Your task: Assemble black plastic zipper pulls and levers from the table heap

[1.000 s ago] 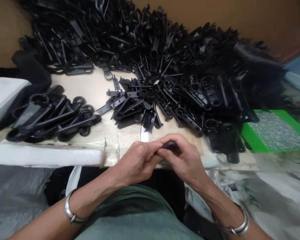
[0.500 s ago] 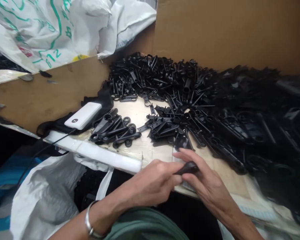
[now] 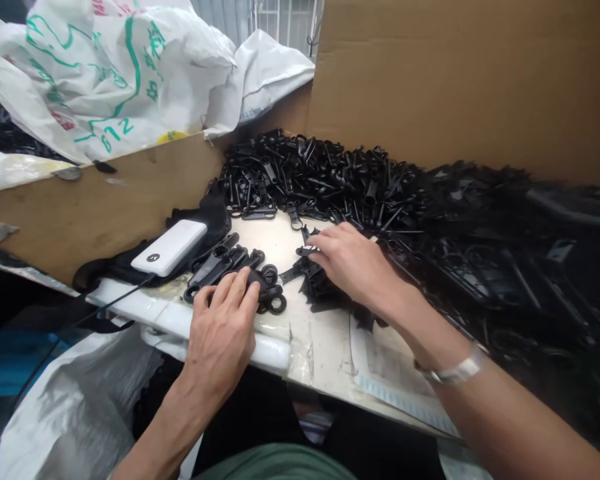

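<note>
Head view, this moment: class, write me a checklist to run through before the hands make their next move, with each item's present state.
1. Left hand at the left pile of black parts: ok, its fingers reach over the near side.
2. Left hand gripping a part: cannot tell, the fingers' undersides are hidden.
3. Right hand at the middle heap of black parts: ok.
4. White device clear of both hands: ok, neither touches it.
5. Cable clear of the bench edge: not ok, it crosses the white foam strip and hangs down.
</note>
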Demonstrator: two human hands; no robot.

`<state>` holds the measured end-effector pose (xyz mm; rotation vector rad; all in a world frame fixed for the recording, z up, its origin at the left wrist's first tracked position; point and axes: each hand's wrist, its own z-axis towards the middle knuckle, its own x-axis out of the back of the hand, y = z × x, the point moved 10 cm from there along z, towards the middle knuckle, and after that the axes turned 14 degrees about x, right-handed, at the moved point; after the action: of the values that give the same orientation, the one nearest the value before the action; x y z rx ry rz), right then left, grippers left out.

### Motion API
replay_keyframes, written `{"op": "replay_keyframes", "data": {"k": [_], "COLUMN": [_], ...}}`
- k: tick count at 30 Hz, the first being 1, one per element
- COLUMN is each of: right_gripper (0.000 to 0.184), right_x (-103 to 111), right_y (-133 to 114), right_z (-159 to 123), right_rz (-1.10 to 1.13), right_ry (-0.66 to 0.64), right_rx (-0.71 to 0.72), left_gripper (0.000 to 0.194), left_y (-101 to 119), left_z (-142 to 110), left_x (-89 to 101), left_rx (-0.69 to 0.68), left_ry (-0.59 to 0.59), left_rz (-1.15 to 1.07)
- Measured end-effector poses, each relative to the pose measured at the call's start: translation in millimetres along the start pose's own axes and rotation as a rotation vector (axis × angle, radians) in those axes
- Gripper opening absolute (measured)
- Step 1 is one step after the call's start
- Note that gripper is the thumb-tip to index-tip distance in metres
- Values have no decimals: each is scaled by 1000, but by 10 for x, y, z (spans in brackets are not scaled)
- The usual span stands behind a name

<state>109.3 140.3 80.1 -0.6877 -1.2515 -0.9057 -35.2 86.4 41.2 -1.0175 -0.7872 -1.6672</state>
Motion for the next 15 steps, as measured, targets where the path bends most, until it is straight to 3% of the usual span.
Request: {"op": "replay_keyframes", "data": {"k": [4, 8, 11, 15], "right_gripper": [14, 21, 20, 23], "right_x": [-333, -546, -494, -234], "right_y": [81, 197, 283, 472], "right_z": [447, 572, 513, 268], "right_rz": [46, 106, 140, 153], "right_ry": [-172, -264, -208, -10], "right_rx": [-39, -122, -123, -106], "left_gripper": [31, 25, 23, 24], "left_y": [5, -49, -80, -75], "left_z": [3, -14, -15, 18], "left_x": [25, 2, -12, -4], "left_rx": [-15, -66, -101, -108], "left_ry": [14, 61, 97, 106], "left_rz": [-26, -49, -71, -141]}}
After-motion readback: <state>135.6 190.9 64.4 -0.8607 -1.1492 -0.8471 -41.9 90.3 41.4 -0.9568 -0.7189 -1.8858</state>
